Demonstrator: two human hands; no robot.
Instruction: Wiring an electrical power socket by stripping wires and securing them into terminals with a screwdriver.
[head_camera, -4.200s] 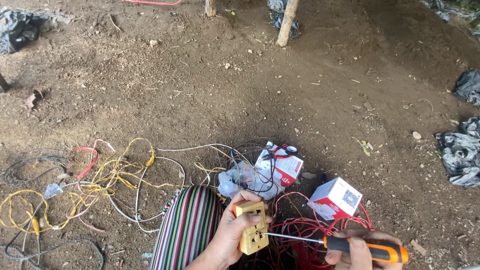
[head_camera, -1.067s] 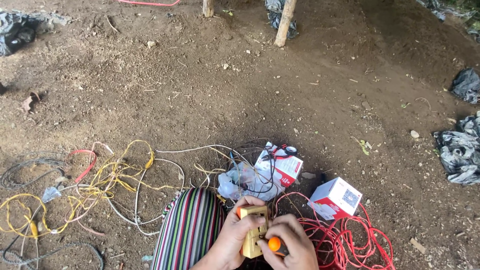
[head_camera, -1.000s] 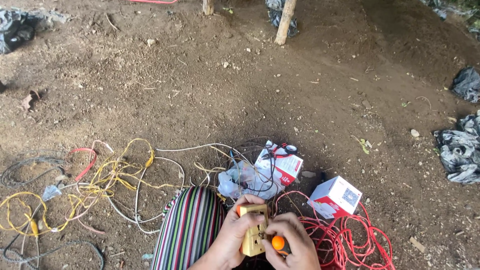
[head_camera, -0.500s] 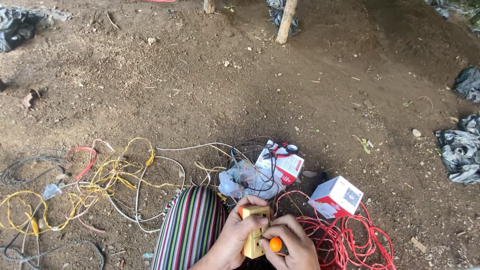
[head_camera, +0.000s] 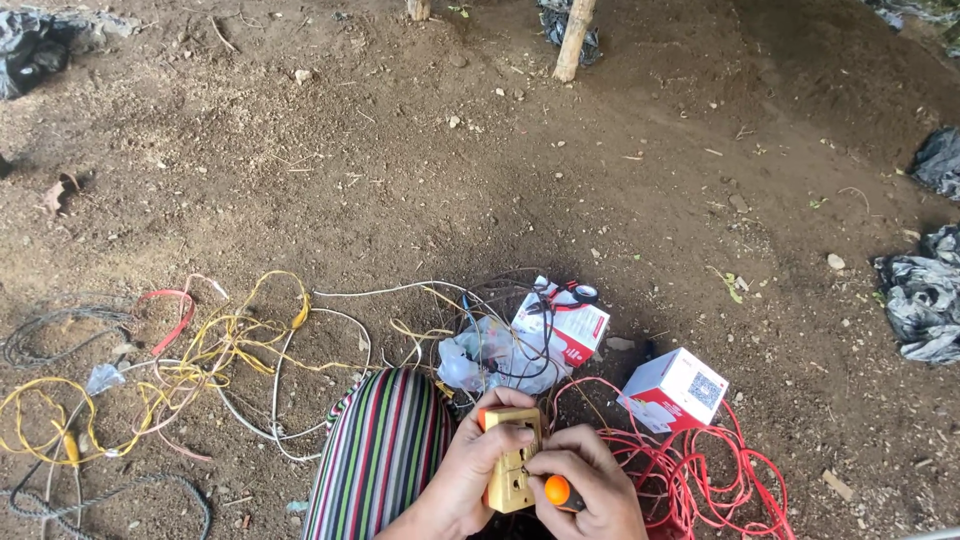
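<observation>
My left hand grips a small yellow socket box from its left side, held upright over my lap. My right hand is closed around a screwdriver with an orange handle, its end pointing up at me and its tip against the front of the box. My striped trouser leg lies just left of the hands. The lower part of the box is hidden by my fingers.
A coil of red wire lies on the dirt to the right, with two red-and-white cartons and a clear plastic bag beyond my hands. Tangled yellow, white and red wires spread to the left. A wooden post stands far off.
Earlier the screwdriver lay sideways in my right hand, away from the box. Now it stands on end against the box's front, and both hands stay together with small shifts.
</observation>
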